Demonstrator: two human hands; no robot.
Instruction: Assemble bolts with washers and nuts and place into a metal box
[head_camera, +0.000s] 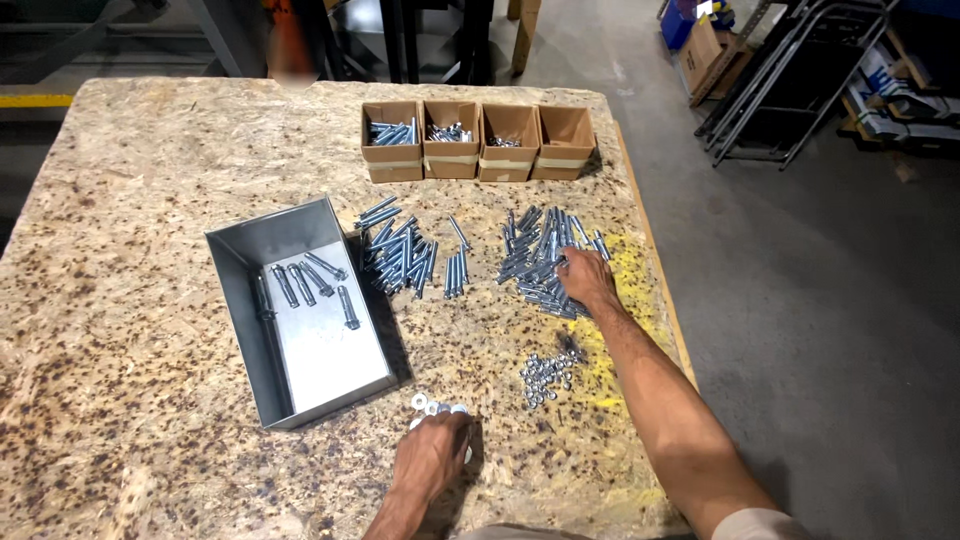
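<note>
My right hand (586, 279) rests on the right-hand pile of long silver bolts (540, 255), fingers spread over them; I cannot tell whether it grips one. My left hand (432, 456) lies near the table's front edge, fingertips on a small cluster of washers (430, 404). A heap of small nuts (547, 375) lies between the two hands. A second pile of bolts (400, 252) lies left of the first. A grey metal tray (330, 365) holding several assembled bolts (306, 283) sits to the left.
Four small cardboard boxes (478, 140) stand in a row at the far side, some with fasteners inside. The chipboard table (130, 250) ends close to my right arm. Metal racks and cartons (800, 80) stand on the floor at the right.
</note>
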